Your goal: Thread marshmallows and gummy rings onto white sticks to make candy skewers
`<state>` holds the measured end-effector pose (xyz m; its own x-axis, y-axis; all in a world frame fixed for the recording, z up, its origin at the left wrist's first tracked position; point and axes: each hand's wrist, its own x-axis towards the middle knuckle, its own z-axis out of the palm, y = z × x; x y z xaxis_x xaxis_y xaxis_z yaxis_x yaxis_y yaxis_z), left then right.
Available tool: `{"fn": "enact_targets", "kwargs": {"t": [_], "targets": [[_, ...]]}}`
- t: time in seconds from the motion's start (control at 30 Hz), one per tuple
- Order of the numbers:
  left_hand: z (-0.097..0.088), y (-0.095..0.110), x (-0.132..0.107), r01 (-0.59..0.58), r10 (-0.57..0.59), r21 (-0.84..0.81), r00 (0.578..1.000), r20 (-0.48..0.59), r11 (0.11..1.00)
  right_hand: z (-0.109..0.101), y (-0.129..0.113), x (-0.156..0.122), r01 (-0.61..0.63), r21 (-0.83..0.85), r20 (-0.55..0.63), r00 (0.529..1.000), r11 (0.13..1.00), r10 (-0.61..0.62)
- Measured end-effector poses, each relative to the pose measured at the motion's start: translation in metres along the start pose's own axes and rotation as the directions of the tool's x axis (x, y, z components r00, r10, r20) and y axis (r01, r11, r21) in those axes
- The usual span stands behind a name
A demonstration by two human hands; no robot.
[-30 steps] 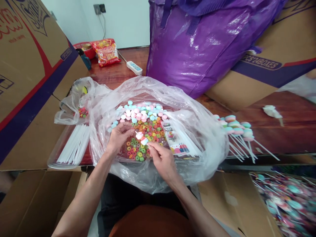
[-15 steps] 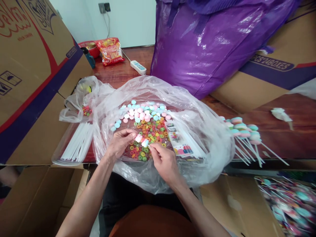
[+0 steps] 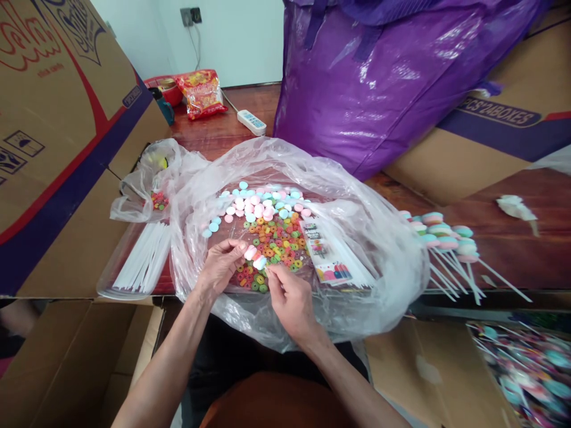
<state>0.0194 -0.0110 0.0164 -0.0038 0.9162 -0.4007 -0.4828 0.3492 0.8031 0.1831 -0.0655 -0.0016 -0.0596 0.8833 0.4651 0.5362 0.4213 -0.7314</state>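
Between my hands is a candy skewer, a short row of pink, white, orange and blue sweets. My left hand pinches its upper left end. At the lower right end, my right hand has thumb and finger closed on it; the stick itself is mostly hidden. Beneath lies an opened clear plastic bag. On it are coloured candy rings and, behind them, pink, white and blue round candies. A printed card packet with white sticks lies to the right of the rings.
White sticks fill a clear tray at left. Finished candy skewers are piled at right, above a box of wrapped candy. A large carton and a purple bag stand behind. A power strip lies at the back.
The candy skewer has tilted slightly and shifted a little lower, with both hands still pinching its ends. The whole view has shifted slightly.
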Motion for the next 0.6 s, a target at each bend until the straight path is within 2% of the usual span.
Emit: {"fn": "enact_targets", "kwargs": {"t": [0.2, 0.33, 0.43, 0.5, 0.53, 0.57, 0.6], "targets": [[-0.005, 0.008, -0.003, 0.131, -0.146, 0.137, 0.984, 0.1, 0.982, -0.002, -0.003, 0.001, 0.038, 0.003, 0.057, 0.998, 0.999, -0.038], [0.0, 0.003, -0.005, 0.097, -0.123, 0.197, 0.984, 0.127, 0.976, 0.001, 0.0, 0.005, 0.027, -0.014, 0.06, 0.998, 1.0, -0.026], [0.002, 0.002, -0.002, -0.027, -0.011, 0.256, 0.989, 0.147, 0.966, 0.003, 0.003, 0.008, -0.039, 0.028, 0.045, 0.998, 0.999, 0.038], [-0.001, 0.006, 0.003, -0.171, 0.145, 0.382, 0.985, 0.097, 0.908, 0.003, 0.007, 0.01, -0.084, 0.054, 0.026, 0.996, 0.995, 0.083], [-0.004, 0.01, 0.007, -0.249, 0.255, 0.493, 0.965, 0.056, 0.834, 0.002, 0.008, 0.01, -0.1, 0.058, 0.014, 0.995, 0.993, 0.099], [-0.009, 0.014, 0.011, -0.307, 0.378, 0.629, 0.926, 0.024, 0.714, 0.002, 0.01, 0.01, -0.11, 0.056, 0.002, 0.994, 0.992, 0.111], [-0.013, 0.018, 0.016, -0.329, 0.493, 0.764, 0.87, 0.017, 0.555, 0.001, 0.011, 0.01, -0.118, 0.052, -0.006, 0.993, 0.992, 0.118]]}}
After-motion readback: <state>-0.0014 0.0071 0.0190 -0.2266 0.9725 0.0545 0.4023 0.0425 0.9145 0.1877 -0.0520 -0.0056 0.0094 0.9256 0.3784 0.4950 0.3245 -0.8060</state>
